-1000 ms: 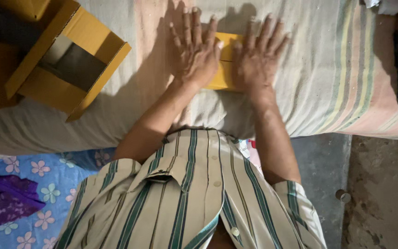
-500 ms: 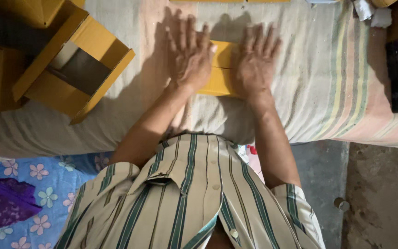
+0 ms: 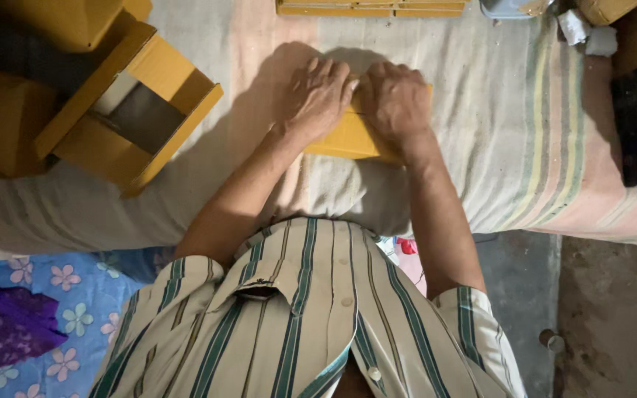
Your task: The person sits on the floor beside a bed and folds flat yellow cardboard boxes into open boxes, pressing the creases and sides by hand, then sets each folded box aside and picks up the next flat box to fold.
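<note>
1. the flat yellow cardboard piece [image 3: 348, 138] lies on the striped cloth [image 3: 481, 147] in front of you, its long axis going left to right.
2. your left hand [image 3: 318, 99] presses flat on its left part, fingers spread, holding nothing.
3. your right hand [image 3: 396, 99] rests on its right part, fingers curled at the far edge; both hands are equally near.

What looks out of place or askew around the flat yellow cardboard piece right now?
Nothing is damaged or spilled. Both hands, left and right, press the yellow cardboard piece flat on the striped cloth. The open yellow box at left lies tilted on its side.
</note>
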`<state>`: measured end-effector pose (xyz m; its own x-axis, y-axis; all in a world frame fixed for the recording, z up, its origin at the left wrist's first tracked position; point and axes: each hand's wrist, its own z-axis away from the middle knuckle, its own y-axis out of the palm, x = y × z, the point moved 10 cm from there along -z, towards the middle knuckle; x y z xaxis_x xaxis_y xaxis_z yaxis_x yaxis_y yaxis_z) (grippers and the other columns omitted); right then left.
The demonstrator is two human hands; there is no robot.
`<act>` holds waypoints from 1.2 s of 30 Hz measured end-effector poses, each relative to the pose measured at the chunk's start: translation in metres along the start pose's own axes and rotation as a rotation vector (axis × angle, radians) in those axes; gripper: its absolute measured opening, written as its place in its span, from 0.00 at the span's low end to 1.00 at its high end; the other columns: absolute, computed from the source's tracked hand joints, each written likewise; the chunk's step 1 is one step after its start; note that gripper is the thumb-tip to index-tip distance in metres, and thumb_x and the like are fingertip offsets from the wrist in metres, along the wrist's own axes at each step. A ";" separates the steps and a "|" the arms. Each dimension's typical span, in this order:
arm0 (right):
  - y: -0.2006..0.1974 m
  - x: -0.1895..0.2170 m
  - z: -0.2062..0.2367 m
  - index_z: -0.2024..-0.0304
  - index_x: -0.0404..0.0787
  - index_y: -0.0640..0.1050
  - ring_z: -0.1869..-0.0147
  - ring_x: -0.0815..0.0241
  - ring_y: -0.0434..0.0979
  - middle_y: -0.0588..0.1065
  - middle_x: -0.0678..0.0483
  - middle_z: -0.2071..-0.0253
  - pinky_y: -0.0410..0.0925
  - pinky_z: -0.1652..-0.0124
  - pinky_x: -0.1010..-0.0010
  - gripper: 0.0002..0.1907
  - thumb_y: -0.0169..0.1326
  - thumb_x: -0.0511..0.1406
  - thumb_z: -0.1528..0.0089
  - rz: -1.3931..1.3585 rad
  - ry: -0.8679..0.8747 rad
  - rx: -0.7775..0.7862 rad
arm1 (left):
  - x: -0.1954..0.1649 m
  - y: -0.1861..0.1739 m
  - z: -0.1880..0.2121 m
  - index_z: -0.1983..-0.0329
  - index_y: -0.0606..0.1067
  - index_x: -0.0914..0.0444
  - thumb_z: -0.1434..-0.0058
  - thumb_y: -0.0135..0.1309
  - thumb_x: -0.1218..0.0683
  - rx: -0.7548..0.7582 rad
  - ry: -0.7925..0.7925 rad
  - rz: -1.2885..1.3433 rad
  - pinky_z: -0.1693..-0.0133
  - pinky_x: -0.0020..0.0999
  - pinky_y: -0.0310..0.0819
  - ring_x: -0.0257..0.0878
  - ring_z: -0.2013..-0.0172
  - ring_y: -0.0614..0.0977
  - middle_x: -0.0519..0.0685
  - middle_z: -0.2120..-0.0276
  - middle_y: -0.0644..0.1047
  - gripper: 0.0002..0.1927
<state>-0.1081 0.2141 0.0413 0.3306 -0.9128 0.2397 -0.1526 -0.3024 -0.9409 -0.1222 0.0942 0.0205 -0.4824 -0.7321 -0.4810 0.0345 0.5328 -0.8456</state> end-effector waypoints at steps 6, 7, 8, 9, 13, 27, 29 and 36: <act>-0.059 -0.022 0.043 0.50 0.36 0.77 0.44 0.33 0.72 0.75 0.37 0.49 0.65 0.43 0.48 0.17 0.48 0.44 0.27 -0.044 0.232 -0.210 | 0.019 -0.020 0.030 0.33 0.62 0.70 0.33 0.56 0.38 -0.336 -0.105 0.178 0.39 0.57 0.61 0.64 0.40 0.68 0.69 0.41 0.69 0.38; -0.064 -0.023 0.053 0.47 0.36 0.76 0.42 0.33 0.71 0.74 0.37 0.48 0.64 0.42 0.48 0.19 0.47 0.45 0.26 -0.129 0.270 -0.226 | 0.025 -0.012 0.037 0.30 0.59 0.71 0.32 0.57 0.38 -0.290 -0.167 0.188 0.39 0.59 0.59 0.67 0.38 0.66 0.72 0.39 0.67 0.41; -0.063 -0.028 0.066 0.44 0.36 0.74 0.40 0.36 0.71 0.73 0.37 0.46 0.64 0.40 0.52 0.20 0.47 0.45 0.27 -0.264 0.359 -0.231 | 0.030 -0.008 0.046 0.28 0.57 0.73 0.32 0.59 0.37 -0.244 -0.237 0.194 0.38 0.60 0.56 0.69 0.37 0.64 0.74 0.37 0.65 0.45; -0.059 -0.030 0.081 0.41 0.35 0.71 0.39 0.39 0.72 0.71 0.37 0.44 0.65 0.39 0.56 0.22 0.47 0.45 0.28 -0.400 0.448 -0.227 | 0.033 -0.006 0.054 0.27 0.57 0.71 0.33 0.57 0.37 -0.208 -0.267 0.304 0.37 0.57 0.60 0.65 0.37 0.67 0.71 0.36 0.67 0.44; -0.067 -0.001 0.109 0.26 0.31 0.56 0.23 0.45 0.59 0.60 0.38 0.27 0.53 0.27 0.60 0.30 0.50 0.37 0.26 -0.698 0.213 -0.418 | 0.024 -0.022 0.076 0.25 0.56 0.69 0.34 0.57 0.38 -0.172 -0.222 0.513 0.35 0.51 0.64 0.61 0.34 0.72 0.66 0.34 0.69 0.45; -0.059 -0.002 0.145 0.25 0.33 0.63 0.28 0.57 0.72 0.71 0.47 0.31 0.64 0.27 0.65 0.32 0.35 0.47 0.23 -1.256 0.031 -0.579 | 0.000 -0.054 0.116 0.25 0.53 0.62 0.36 0.61 0.47 0.030 -0.258 1.310 0.42 0.41 0.75 0.49 0.39 0.76 0.58 0.38 0.70 0.43; -0.055 -0.004 0.144 0.27 0.32 0.64 0.31 0.58 0.72 0.72 0.47 0.34 0.65 0.29 0.66 0.29 0.40 0.45 0.23 -1.318 0.079 -0.571 | -0.007 -0.076 0.118 0.24 0.52 0.62 0.35 0.60 0.49 0.008 -0.268 1.428 0.41 0.40 0.77 0.47 0.39 0.76 0.55 0.39 0.68 0.43; -0.050 0.005 0.135 0.31 0.29 0.66 0.41 0.58 0.73 0.72 0.48 0.37 0.67 0.41 0.69 0.27 0.49 0.37 0.29 -1.027 0.202 -0.469 | 0.028 -0.257 0.149 0.20 0.42 0.64 0.41 0.67 0.53 -0.705 -0.062 0.752 0.48 0.36 0.76 0.46 0.51 0.76 0.55 0.44 0.73 0.56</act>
<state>0.0271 0.2615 0.0574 0.3505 -0.1905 0.9170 -0.2435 -0.9640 -0.1072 -0.0139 -0.1264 0.1905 -0.5012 -0.1167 -0.8574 -0.2222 0.9750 -0.0028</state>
